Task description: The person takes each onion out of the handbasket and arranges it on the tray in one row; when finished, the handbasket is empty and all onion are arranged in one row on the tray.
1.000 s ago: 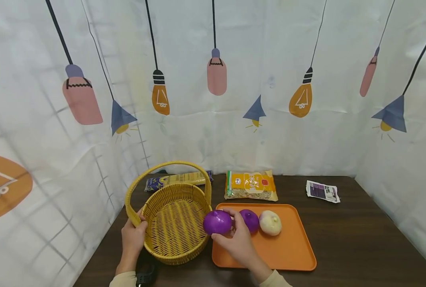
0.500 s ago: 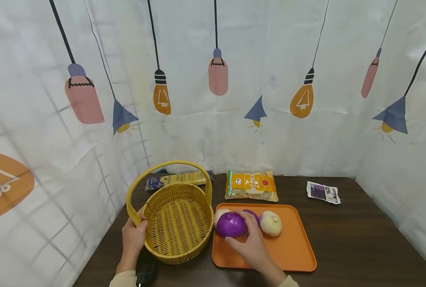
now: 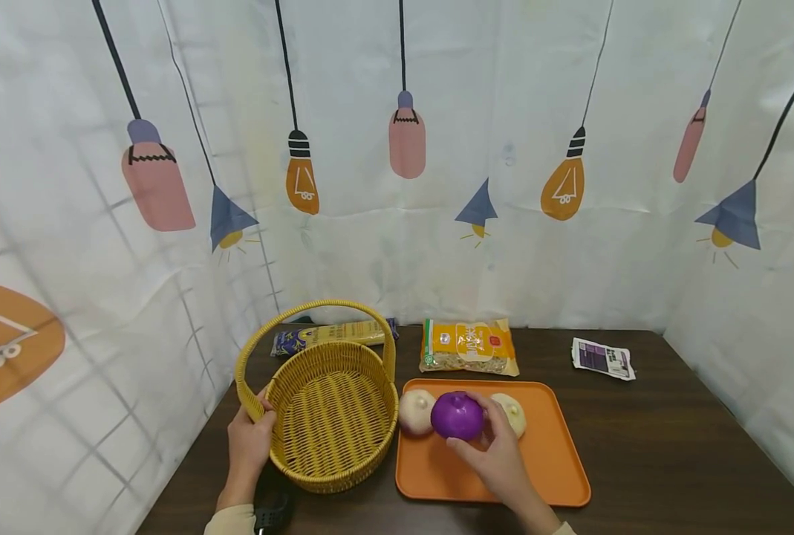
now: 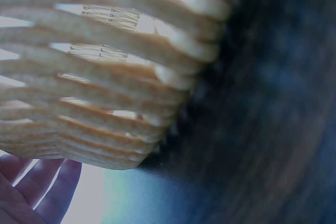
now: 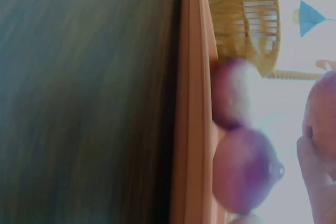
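My left hand holds the yellow woven basket at its left side, where the handle meets the rim. The left wrist view shows the basket's slatted wall close up, with fingers against it. Above the orange tray, my right hand grips a glossy purple onion between thumb and fingers. A pale onion lies at the tray's left, and another pale onion is partly behind my hand. In the right wrist view, a purple onion also rests on the tray.
The orange tray stands just right of the basket on a dark wooden table. Along the back lie a blue-and-yellow packet, an orange bag of grains and a small white-and-purple sachet. A printed curtain surrounds the table.
My right hand has carried the purple onion rightward, from beside the basket's right rim to over the tray's middle. The left pale onion has come into view. My left hand stays on the basket.
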`<state>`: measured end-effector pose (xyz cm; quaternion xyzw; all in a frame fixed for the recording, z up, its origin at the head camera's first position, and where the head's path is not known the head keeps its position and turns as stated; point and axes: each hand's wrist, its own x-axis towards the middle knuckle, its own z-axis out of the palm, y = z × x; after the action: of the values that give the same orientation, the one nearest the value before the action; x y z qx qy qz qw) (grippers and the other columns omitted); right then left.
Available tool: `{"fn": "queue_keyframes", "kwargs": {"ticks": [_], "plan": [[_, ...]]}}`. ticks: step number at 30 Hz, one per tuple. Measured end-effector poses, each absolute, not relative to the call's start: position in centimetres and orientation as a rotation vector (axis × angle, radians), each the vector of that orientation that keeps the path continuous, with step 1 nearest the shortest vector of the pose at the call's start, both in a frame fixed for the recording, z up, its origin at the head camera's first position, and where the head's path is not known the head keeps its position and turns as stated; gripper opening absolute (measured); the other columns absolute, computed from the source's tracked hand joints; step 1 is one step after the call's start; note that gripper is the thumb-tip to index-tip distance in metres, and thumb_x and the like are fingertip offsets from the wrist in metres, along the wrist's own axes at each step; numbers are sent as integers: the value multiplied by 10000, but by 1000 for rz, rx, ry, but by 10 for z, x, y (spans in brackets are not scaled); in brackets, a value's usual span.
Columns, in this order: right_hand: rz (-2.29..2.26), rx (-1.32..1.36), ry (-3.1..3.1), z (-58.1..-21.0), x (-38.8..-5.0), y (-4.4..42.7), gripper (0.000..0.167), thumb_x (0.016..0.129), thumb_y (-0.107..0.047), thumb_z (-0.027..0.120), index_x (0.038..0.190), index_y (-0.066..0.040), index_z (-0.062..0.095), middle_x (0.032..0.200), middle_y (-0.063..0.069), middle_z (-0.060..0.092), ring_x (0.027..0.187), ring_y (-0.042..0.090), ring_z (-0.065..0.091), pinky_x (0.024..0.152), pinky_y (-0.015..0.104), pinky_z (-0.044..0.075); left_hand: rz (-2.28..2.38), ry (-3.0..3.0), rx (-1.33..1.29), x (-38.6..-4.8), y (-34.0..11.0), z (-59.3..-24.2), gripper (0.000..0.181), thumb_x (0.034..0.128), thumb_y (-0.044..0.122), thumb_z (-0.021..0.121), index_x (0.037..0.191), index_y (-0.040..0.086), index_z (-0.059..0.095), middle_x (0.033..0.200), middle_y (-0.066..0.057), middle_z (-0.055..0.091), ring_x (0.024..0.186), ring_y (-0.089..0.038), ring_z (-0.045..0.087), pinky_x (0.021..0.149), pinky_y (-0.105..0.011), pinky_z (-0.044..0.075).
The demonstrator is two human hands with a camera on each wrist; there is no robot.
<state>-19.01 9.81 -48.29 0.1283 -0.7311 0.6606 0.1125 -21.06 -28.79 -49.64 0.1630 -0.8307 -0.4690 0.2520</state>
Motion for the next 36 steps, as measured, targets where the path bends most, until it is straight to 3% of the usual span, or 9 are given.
{"fn": "queue_keyframes", "kwargs": {"ticks": [7,15,26,36], "plan": [[1784,387,-2196,-483,-190,119,732,716,-90,856,1352,-93,492,1334,80,481,1127,246,572,851,260,513,-1285,-2256,444,-211,-287,-496,143,875,70,524,993,29,595,1100,-182,630,820,-256,535,629,-239,397],[1761,342,-2168,-481,-195,146,724,748,-38,818,1376,-84,458,1337,92,467,1094,74,545,818,220,515,-1303,-2266,444,-212,-288,-495,153,886,70,514,1010,29,594,1205,-165,628,886,-280,533,646,-243,399],[1641,218,-2152,-482,-203,180,733,743,59,785,1392,-41,459,1352,95,387,1109,41,488,804,147,483,-1331,-2267,456,-212,-289,-496,153,880,61,517,1013,29,583,1349,-126,586,989,-240,538,676,-149,377],[1559,114,-2163,-487,-207,197,756,744,39,798,1409,-21,442,1380,182,380,1097,54,429,810,59,418,-1320,-2261,430,-213,-289,-496,141,887,65,519,1001,30,596,1304,-138,609,901,-260,536,631,-222,406]]}}
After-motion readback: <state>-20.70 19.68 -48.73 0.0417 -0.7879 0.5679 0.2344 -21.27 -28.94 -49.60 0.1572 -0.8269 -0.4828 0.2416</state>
